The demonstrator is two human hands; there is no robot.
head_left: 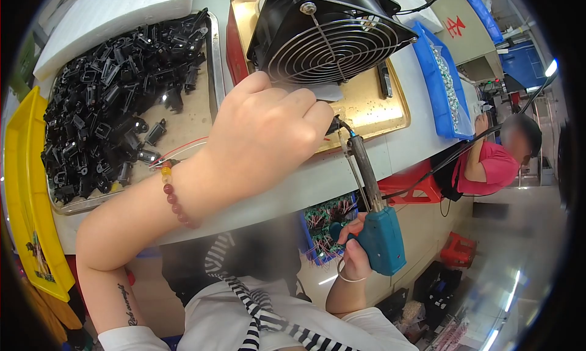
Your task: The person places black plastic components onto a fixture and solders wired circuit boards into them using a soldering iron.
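My left hand is closed in front of the fan, back of the hand up, its fingertips on a small black part that is mostly hidden. My right hand grips the handle of a teal soldering gun beyond the table edge. The gun's metal barrel points up to the black part, and its tip is close to my left fingers. Whether they touch is unclear. A red and a white wire run out by my left wrist. Behind the hand, a black fan with a wire guard stands over a gold tray.
A metal tray holds several black housings, beside a yellow bin and white foam. Right of the fan is a blue bin of small parts. Below hangs a bin of wired boards. A person in pink sits at the right.
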